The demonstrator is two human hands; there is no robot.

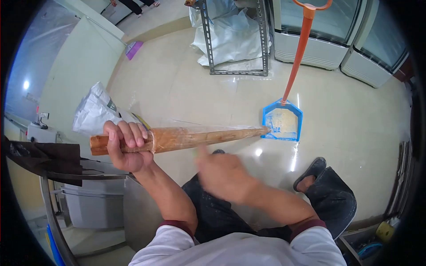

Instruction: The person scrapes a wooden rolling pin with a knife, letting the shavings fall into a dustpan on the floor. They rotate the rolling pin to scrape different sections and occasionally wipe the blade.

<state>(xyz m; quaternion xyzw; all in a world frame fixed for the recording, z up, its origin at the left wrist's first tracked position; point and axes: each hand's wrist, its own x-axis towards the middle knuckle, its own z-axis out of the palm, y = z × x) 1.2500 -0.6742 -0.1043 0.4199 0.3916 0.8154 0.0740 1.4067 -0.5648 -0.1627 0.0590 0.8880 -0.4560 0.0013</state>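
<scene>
My left hand (pixel 127 148) is closed around the near end of a long wooden pole (pixel 191 138), its thumb across the grip. Clear plastic film covers part of the pole just past the fist. From there the pole narrows toward its far tip, which overlaps the edge of a blue dustpan (pixel 300 120) in this view. Just below the middle of the pole is my right hand (pixel 226 176), with its fingers smeared by motion. A long orange handle rises from the dustpan, and pale debris lies in its pan.
A white sack (pixel 95 111) stands on the left floor. Behind are a metal frame (pixel 207 42) with white bags (pixel 230 35) and glass-front fridges (pixel 310 51). A purple broom head (pixel 133 50) leans by the wall. Lower left holds a grey bin (pixel 93 206). Another person's legs (pixel 132 6) show far off.
</scene>
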